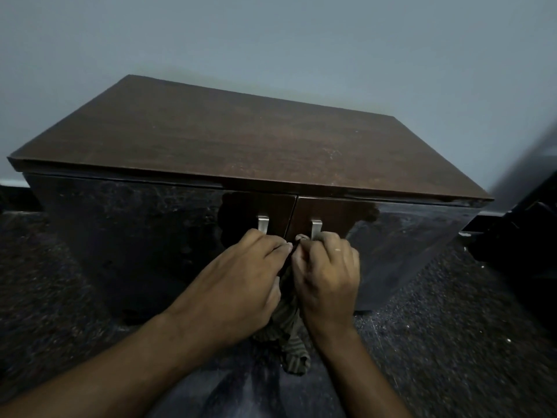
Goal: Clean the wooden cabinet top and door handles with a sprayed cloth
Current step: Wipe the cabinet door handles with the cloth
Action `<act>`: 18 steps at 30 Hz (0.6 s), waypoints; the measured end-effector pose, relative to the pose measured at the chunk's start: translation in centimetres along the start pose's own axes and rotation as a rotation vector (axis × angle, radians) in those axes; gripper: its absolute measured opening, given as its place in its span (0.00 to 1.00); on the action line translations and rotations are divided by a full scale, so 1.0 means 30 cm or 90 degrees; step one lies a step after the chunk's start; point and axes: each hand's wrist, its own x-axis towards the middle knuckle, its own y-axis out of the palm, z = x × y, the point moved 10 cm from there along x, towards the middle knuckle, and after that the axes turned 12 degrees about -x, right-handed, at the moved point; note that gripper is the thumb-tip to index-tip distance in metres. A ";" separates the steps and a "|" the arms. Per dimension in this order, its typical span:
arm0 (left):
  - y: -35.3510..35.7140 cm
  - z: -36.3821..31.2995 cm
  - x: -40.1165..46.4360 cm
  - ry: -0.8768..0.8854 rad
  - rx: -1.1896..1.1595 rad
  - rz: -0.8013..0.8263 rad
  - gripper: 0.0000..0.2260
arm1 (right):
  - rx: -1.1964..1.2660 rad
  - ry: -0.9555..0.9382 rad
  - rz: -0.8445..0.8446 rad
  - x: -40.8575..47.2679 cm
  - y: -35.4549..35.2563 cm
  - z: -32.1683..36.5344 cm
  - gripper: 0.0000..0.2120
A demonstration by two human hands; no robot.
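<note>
A low dark wooden cabinet stands against the wall, its brown top [229, 140] bare. Two glossy doors meet in the middle, each with a silver handle: the left handle [263, 223] and the right handle [316, 228]. My left hand [241, 282] and my right hand [327, 273] are close together just below the handles. Both grip a striped olive cloth [289, 339] that hangs down between them. My right hand's fingers press the cloth at the foot of the right handle. The lower parts of both handles are hidden behind my hands.
A grey-blue wall [301, 40] rises behind the cabinet. The floor [452, 342] is dark and speckled. A dark piece of furniture [524, 230] stands at the right edge, close to the cabinet's right side.
</note>
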 end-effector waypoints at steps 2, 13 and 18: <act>0.014 -0.009 0.003 0.003 -0.008 0.013 0.24 | 0.071 0.022 -0.007 0.005 -0.024 -0.018 0.05; 0.086 0.018 0.000 -0.054 -0.093 0.016 0.26 | 0.225 0.240 -0.075 -0.012 -0.037 -0.142 0.03; 0.133 0.038 0.009 -0.094 -0.150 0.020 0.27 | 0.317 0.358 -0.037 -0.054 -0.007 -0.170 0.03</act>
